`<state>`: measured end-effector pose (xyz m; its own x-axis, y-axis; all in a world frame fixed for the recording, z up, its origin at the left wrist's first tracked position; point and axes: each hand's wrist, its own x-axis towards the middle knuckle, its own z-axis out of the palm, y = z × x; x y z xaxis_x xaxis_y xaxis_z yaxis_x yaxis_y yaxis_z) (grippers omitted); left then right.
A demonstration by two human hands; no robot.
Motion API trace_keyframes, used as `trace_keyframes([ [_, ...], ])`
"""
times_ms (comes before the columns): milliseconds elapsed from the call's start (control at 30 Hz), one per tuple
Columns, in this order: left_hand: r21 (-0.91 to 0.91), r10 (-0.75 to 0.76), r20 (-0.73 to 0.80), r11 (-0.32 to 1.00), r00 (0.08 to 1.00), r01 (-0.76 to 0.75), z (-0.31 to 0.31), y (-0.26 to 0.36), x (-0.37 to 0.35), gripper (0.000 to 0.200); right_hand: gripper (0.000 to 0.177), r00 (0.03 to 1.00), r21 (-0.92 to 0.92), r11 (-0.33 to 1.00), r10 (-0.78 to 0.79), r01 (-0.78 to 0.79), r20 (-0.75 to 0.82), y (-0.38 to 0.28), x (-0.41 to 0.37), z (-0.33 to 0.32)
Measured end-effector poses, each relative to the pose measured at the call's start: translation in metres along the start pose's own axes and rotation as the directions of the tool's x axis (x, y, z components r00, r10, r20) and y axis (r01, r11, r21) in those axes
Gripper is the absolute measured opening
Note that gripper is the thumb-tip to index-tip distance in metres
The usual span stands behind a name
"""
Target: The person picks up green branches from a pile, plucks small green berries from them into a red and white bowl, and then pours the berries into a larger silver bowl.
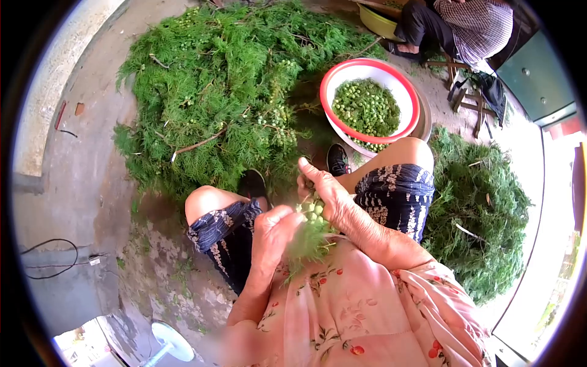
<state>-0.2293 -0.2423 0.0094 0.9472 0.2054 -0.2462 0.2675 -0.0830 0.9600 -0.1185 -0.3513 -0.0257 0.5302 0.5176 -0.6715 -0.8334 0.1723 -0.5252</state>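
In front of my chest, both hands are at a leafy evergreen sprig (310, 241) with a cluster of round green cones (314, 211). My left hand (273, 235) is closed in a pinch at the left side of the cluster, its fingertips partly hidden by blur. My right hand (325, 194) is curled round the cones from the right, thumb pointing up, with the palm side hidden. Beyond my right knee, a white basin with a red rim (327, 78) holds many picked green cones (367, 109) and bits of leaf.
A big heap of cut evergreen branches (208, 92) lies ahead and to the left. Another green pile (474, 214) is at my right. At the upper right sits another person (474, 27) near a yellow basin (378, 24) and a wooden stool (474, 109). A cable (49, 240) lies at left.
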Motion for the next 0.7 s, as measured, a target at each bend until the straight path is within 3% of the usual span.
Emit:
trace_keyframes([
  [67,-0.049,-0.036,0.008,0.998,0.999,0.037,0.0,-0.002,0.003,0.022,0.045,0.988,0.217,0.967,0.112,-0.133,0.106,0.002,0.008,-0.016],
  [100,-0.075,-0.058,0.007,0.995,0.998,0.059,0.001,-0.003,0.004,0.023,0.044,0.977,0.196,0.975,0.065,-0.106,0.205,0.002,0.009,-0.023],
  [200,-0.11,-0.11,0.009,0.988,0.994,0.11,0.0,-0.016,0.004,0.024,0.044,0.996,0.157,0.987,0.008,-0.023,0.091,0.008,0.007,-0.029],
  [233,-0.129,-0.12,0.006,0.984,0.993,0.12,0.001,-0.021,0.005,0.025,0.044,0.989,0.117,0.993,-0.016,-0.002,0.146,0.013,0.011,-0.039],
  [333,-0.129,-0.167,-0.02,0.978,0.986,0.163,0.004,-0.021,0.004,0.026,0.044,0.994,0.089,0.996,-0.007,-0.003,0.113,0.022,0.012,-0.043],
  [467,-0.147,-0.189,-0.004,0.971,0.982,0.186,0.008,-0.021,0.008,0.025,0.03,0.985,-0.121,0.981,-0.14,0.151,0.097,0.033,0.014,-0.044],
  [700,0.01,-0.16,0.047,0.987,0.986,0.16,0.009,-0.023,0.008,0.025,0.028,0.956,-0.214,0.935,-0.293,0.284,-0.011,0.027,0.014,-0.039],
])
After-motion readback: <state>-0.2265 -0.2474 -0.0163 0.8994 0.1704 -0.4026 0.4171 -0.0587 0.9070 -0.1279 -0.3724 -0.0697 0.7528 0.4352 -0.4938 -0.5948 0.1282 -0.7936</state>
